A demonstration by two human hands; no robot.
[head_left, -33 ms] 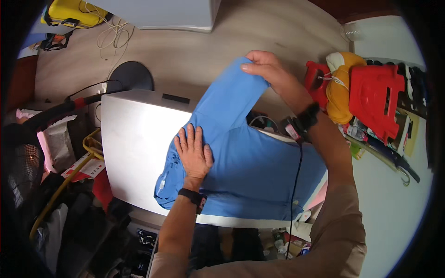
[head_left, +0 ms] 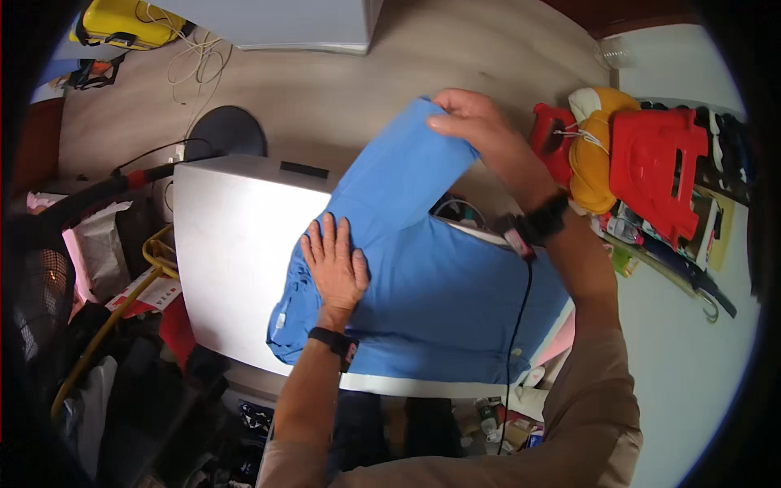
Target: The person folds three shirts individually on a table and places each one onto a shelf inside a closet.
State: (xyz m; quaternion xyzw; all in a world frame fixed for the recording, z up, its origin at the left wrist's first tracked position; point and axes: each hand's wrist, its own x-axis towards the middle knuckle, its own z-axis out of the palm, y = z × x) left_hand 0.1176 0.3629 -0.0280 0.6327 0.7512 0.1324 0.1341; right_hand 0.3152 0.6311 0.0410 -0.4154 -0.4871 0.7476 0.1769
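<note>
A blue shirt (head_left: 455, 301) lies spread over a white tabletop (head_left: 220, 268), its gathered collar with a small white label toward the left. My left hand (head_left: 335, 264) presses flat on the shirt near the shoulder, fingers stretched out. Beyond the far edge of the table, the shirt's sleeve (head_left: 399, 167) is drawn out, and my right hand (head_left: 480, 122) pinches its end between thumb and fingers. Both wrists wear black bands, and a dark cable hangs from the right one across the shirt.
Red plastic stools (head_left: 655, 167) and a yellow-and-white bundle (head_left: 594, 150) stand at the right. A round black base (head_left: 225, 132) sits on the floor past the table. A yellow case (head_left: 130, 23) lies far left. Bags and a yellow metal frame (head_left: 114, 313) crowd the left side.
My right hand has shifted very slightly to the right with the sleeve end. My left hand stays flat on the shirt.
</note>
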